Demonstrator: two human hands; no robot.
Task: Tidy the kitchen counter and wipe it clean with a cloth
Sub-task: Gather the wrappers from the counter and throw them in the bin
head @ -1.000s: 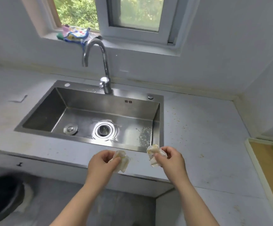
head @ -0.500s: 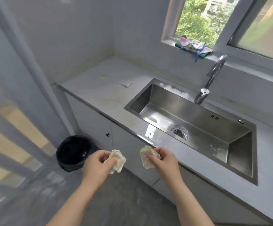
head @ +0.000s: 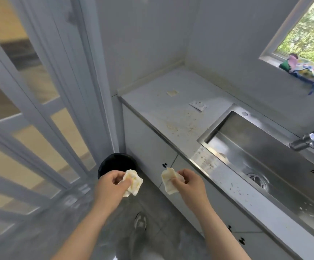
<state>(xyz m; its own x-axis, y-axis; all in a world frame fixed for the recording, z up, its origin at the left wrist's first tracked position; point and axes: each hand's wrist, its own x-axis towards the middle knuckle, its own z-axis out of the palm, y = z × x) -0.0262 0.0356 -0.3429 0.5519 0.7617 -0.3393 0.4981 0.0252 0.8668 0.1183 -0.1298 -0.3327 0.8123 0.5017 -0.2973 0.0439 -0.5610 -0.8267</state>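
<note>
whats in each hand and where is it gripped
Left hand pinches the left paper wad by its left edge; right hand pinches the right paper wad by its right edge.

Plain grey walls [head: 143, 44] are joined in a corner at 12 o'clock. A white-framed window [head: 268, 53] is set at 2 o'clock; green foliage is seen through it and daylight is admitted. The 9 o'clock side is filled by a pale grey framed sliding door with glass panes [head: 39, 119], through which tan tones are shown. A grey tiled floor [head: 171, 228] is seen at 6 o'clock. White flat-fronted cabinets [head: 148, 143] with small black knobs [head: 164, 165] are ranged toward 5 o'clock beneath a pale grey speckled counter [head: 152, 102], into which a rectangular stainless steel sink [head: 261, 139] is sunk at 3 o'clock. A round black bin [head: 114, 164] is placed at 7 o'clock, just beside the cabinet end.
</note>
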